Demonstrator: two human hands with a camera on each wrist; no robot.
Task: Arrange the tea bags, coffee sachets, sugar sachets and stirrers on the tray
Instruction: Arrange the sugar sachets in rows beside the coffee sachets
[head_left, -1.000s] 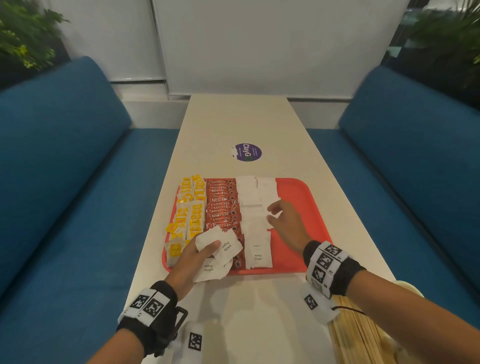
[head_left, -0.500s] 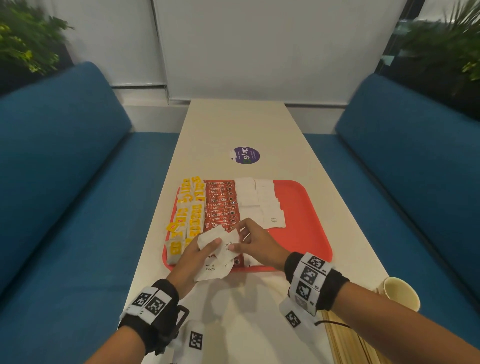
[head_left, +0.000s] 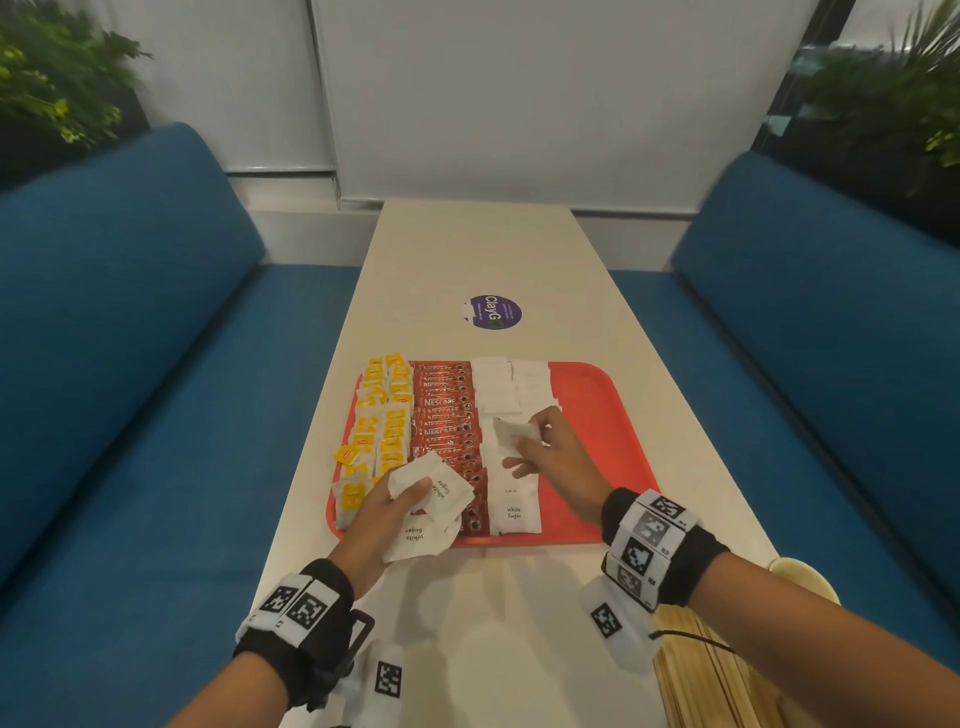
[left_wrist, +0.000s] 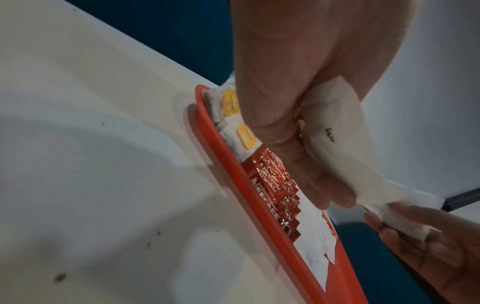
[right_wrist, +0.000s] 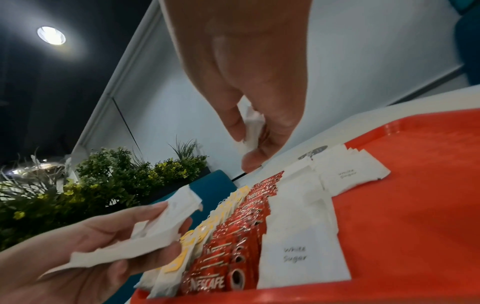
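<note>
Right now the red tray (head_left: 597, 415) sits on the pale table (head_left: 493, 249), just ahead of both hands. The left hand (head_left: 384, 504) hovers over the tray's near left corner, fingers and thumb curled round a loose bunch of white sugar sachets (head_left: 431, 499); three or four show, though the exact count is hard to tell since they overlap. The right hand (head_left: 550, 457) is over the middle of the tray, above the sugar columns, pinching a single sugar sachet (head_left: 511, 431) between thumb and fingertips; the right wrist view shows that sachet (right_wrist: 252, 131) held clear of the ones lying below.

On the tray, the goods lie in lengthwise bands. Yellow-tagged tea bags (head_left: 384, 415) fill the left side in two columns, the nearest ones just beside the left hand. One column of red coffee sachets (head_left: 447, 415) runs next to them, overlapping like tiles, too many and too tightly stacked to count. Two columns of laid-down sugar sachets (head_left: 498, 384) come next, the left one reaching the near rim, the right one shorter. The tray's right part is bare red.

Wooden stirrers (head_left: 711, 675) lie in a bundle on the table near the right forearm, beside a pale cup (head_left: 800, 571). A round purple sticker (head_left: 495, 312) marks the table beyond the tray.
</note>
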